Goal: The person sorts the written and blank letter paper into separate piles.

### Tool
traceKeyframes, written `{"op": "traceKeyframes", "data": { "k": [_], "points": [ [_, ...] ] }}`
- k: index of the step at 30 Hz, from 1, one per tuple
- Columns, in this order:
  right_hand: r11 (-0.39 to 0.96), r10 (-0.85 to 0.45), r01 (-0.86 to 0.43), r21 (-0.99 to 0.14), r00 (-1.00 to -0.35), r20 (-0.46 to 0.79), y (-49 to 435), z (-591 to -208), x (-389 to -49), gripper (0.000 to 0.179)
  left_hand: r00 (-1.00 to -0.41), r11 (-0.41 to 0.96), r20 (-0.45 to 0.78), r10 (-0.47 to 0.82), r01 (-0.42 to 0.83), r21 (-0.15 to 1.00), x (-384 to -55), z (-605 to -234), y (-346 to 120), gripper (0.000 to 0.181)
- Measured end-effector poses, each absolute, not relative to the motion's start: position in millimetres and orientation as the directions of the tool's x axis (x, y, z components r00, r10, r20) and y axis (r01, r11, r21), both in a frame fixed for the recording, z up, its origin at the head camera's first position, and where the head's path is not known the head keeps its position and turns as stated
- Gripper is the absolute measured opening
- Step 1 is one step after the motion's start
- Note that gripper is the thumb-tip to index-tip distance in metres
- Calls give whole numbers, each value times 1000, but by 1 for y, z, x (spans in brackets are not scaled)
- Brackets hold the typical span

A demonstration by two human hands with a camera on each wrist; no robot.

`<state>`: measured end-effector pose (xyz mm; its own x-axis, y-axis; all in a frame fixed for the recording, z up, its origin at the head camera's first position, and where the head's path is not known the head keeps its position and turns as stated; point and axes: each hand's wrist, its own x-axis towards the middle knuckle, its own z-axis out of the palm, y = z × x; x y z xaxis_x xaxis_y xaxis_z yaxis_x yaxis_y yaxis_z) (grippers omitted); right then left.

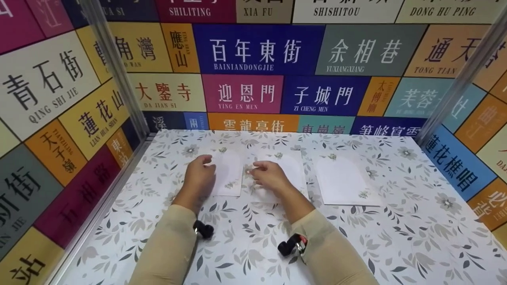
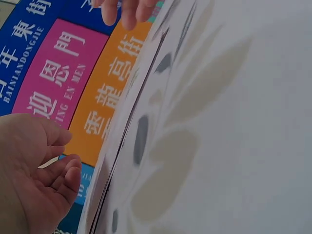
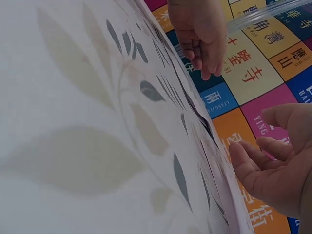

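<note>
My left hand point(image 1: 199, 174) is at the left edge of the left white card point(image 1: 229, 174), its fingers loosely bent and holding nothing. Over the middle white card point(image 1: 293, 168) is my right hand point(image 1: 271, 176), also with bent fingers and nothing in them. The right white card point(image 1: 342, 180) lies apart from both hands. Each card has small floral sprigs printed on it. In the left wrist view the left hand point(image 2: 39, 170) shows a gap between thumb and fingers. The right hand point(image 3: 278, 161) looks similarly relaxed in its own wrist view.
A white cloth with grey leaf and flower prints covers the table point(image 1: 245, 241). Panels with coloured street-name signs point(image 1: 257, 49) stand behind and at both sides. Clear upright posts point(image 1: 119, 67) mark the corners. Small black devices point(image 1: 204, 229) are strapped to both wrists.
</note>
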<state>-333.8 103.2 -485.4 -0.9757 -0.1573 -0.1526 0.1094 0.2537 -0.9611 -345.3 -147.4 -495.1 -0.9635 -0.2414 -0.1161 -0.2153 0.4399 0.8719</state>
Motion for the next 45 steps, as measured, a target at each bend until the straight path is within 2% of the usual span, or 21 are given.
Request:
{"op": "traceKeyframes", "data": {
  "k": [6,12,18,26,32,37,41,45],
  "points": [
    [288,-129,123,-950,-978,-166,139,-481,-335,55,-978,430,-93,-188,-167,887,-345,-494,-114,43],
    [322,-91,136,-937,-981,-174,177,-480,-336,54,-982,421,-139,-125,-179,889,-347,-485,-77,45],
    [289,-61,201,-936,-972,-227,205,-479,-335,58,-984,437,-164,-74,-180,881,-350,-482,-50,46],
    [291,-9,288,-912,-953,-304,239,-477,-333,61,-998,469,-58,-37,-69,880,-348,-486,-27,44],
    [325,-5,214,-921,-974,-228,260,-481,-332,61,-997,435,-77,6,-67,898,-348,-483,-14,45],
    [360,-21,147,-921,-986,-166,266,-483,-332,62,-997,486,-80,19,-61,872,-345,-482,-10,46],
    [449,-44,152,-880,-980,-192,266,-482,-332,66,-992,479,-116,55,-76,875,-343,-484,-11,52],
    [553,-102,139,-821,-967,-233,266,-483,-330,75,-980,531,-114,161,-11,847,-341,-489,-13,65]
  ]
}}
